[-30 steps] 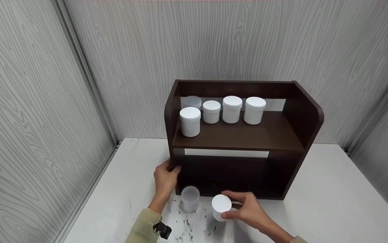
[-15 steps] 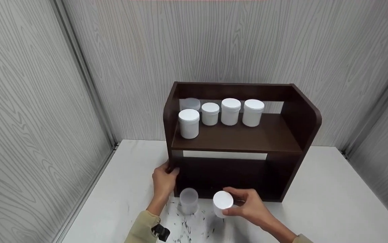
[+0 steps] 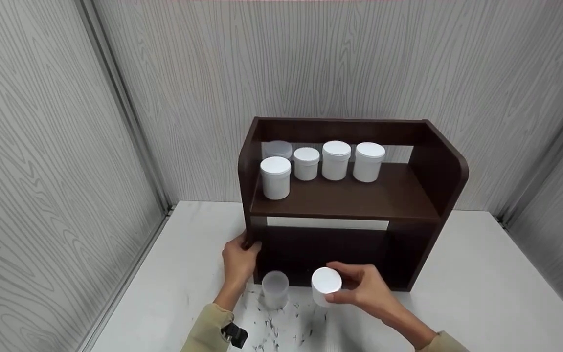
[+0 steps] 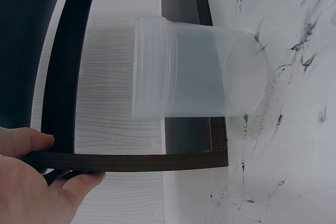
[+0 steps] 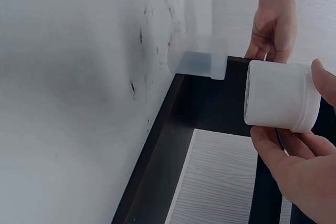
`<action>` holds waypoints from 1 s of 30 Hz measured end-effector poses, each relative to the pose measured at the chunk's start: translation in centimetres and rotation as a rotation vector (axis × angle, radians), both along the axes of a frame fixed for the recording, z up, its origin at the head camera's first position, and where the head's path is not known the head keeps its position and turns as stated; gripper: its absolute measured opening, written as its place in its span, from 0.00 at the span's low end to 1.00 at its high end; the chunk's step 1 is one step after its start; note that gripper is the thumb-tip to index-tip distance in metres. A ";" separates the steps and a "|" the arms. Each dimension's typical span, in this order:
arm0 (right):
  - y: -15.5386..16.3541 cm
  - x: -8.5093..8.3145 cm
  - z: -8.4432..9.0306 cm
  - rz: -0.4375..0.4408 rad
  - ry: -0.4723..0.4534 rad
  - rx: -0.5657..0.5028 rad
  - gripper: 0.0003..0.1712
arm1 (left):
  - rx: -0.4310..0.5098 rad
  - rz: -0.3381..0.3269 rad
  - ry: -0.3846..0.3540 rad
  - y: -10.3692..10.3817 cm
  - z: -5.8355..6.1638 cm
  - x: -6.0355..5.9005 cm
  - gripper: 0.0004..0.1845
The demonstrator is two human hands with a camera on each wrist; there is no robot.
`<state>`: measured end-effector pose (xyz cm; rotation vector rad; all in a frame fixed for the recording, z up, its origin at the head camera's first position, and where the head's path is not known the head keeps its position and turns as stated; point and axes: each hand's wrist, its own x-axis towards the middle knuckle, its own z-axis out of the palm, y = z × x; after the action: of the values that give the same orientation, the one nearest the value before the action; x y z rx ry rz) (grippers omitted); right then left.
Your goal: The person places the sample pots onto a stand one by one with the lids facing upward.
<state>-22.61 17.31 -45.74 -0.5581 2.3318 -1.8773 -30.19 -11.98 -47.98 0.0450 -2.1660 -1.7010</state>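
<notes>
My right hand (image 3: 367, 293) pinches a white lidded jar (image 3: 325, 287) between thumb and fingers, held up off the table in front of the dark brown shelf (image 3: 345, 208). The right wrist view shows the white jar (image 5: 275, 95) lying across the frame, its lid toward the thumb. At the shelf's left side panel, my left hand (image 3: 238, 261) grips the edge, thumb on the inner face; the left wrist view shows this hand (image 4: 44, 182) round the board. A translucent jar (image 3: 275, 291) stands on the table by the shelf's lower left front, apart from both hands.
On the shelf's upper board stand several white lidded jars, among them one in front (image 3: 276, 181) and one at the right (image 3: 368, 164). Behind the front one is a translucent jar (image 3: 279, 148). Dark smudges mark the white table (image 3: 164, 293).
The right hand has raised the white jar from near the tabletop and moved it slightly forward and right. The left hand keeps its grip on the shelf's side.
</notes>
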 end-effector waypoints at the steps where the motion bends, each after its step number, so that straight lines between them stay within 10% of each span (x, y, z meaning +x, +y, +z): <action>1: 0.0 -0.1 0.2 0.002 0.001 -0.001 0.39 | 0.000 0.002 0.001 0.0 0.0 0.0 0.25; 30: 0.5 -1.0 7.3 0.001 0.020 -0.034 0.42 | 0.007 -0.004 -0.013 -0.1 0.0 0.0 0.26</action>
<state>-23.59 17.84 -38.43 -0.5841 2.3150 -1.9232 -30.18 -12.04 -48.00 0.0536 -2.1710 -1.7154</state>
